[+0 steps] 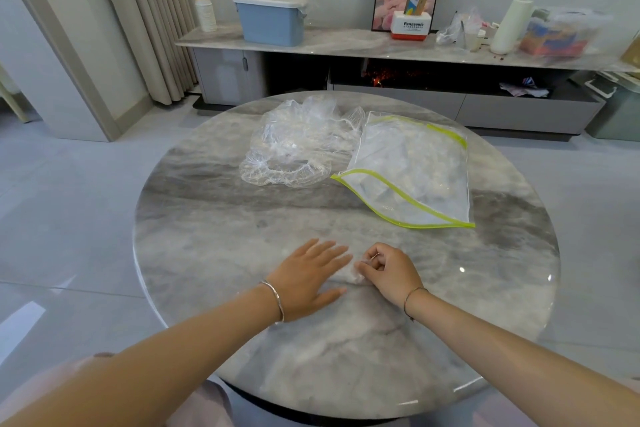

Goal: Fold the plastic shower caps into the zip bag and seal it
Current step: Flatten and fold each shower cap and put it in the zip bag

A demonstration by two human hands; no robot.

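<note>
Pressing down with the left hand [308,276], fingers straight and slightly spread, palm flat on the round marble table [214,229]. Pinching with the right hand [389,270], fingers curled tight around one end of a small crumpled shower cap [349,277]. Keeping that cap low on the table top between the two hands, left fingertips just touching it. Wearing a thin bangle on each wrist. Working well to the near side of the zip bag [415,166] and a little to its left. Showing the zip bag lying flat, green-edged mouth gaping open toward the near left, with some clear plastic inside, hard to make out. Showing a heap of loose shower caps [294,149] just beside the zip bag on its left, crinkled and see-through, elastic rims facing this way. Catching, far behind the zip bag, a long sideboard [346,42] carrying a blue box [272,22].
</note>
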